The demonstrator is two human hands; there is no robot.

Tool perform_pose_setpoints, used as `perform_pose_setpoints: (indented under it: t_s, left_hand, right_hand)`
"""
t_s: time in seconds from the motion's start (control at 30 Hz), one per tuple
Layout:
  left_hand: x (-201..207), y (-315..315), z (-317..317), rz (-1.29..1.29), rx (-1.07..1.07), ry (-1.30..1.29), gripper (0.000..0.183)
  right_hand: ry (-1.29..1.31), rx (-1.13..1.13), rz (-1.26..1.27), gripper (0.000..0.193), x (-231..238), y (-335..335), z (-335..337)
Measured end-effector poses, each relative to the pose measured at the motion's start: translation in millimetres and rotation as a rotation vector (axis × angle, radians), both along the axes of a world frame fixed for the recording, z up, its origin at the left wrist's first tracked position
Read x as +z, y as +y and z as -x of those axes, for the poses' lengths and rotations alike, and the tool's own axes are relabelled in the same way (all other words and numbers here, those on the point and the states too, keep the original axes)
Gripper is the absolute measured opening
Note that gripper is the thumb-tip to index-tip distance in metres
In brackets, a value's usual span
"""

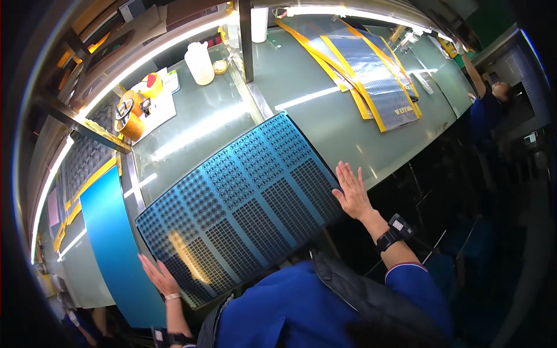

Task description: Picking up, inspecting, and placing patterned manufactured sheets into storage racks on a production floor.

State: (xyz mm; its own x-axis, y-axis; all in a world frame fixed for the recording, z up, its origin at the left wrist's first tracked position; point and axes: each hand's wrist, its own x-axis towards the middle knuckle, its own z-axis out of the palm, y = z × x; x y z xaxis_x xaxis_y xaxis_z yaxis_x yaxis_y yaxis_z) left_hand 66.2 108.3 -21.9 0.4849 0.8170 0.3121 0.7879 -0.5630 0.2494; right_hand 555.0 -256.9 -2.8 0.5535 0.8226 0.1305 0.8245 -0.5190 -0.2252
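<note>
Patterned sheet at near edge of surface: likely light, bendy; hold short sides. Left hand, right hand beside them, flat, fingers extended, gripping nothing.

A panel lies between the hands, with a bottle behind on the worktop.

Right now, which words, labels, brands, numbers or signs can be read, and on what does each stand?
None reads clearly enough to quote.
Pale label on the yellow-edged sheet: marks too blurred.
White label on the black wristband below the right hand: print too small.
Small packet beside the orange tape rolls: too small to tell.
</note>
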Motion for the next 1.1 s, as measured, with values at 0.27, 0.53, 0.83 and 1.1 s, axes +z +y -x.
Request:
perform_pose_setpoints:
  t_s: [0.27, 0.53, 0.83, 1.1]
  left_hand:
    - [-13.9, -110.4, 42.0, 0.316, 0.047, 0.273, 0.068]
    - [-20.9, -121.2, 53.1, 0.239, 0.517, -0.645, 0.037]
    - [7.5, -81.1, 80.6, 0.956, 0.375, -1.015, 0.021]
    - [14.7, -30.6, 100.6, 0.868, 0.170, -0.885, 0.023]
  right_hand:
    - [-0.266, 0.014, 0.056, 0.043, 15.4, 27.6, 28.2]
    - [-0.244, -0.203, 0.149, 0.042, 5.0, 32.4, 29.3]
    - [0.157, 0.634, 0.079, 0.077, 32.3, 72.7, 219.9]
    - [-0.139, 0.612, -0.323, 0.028, 67.3, 59.6, 204.7]
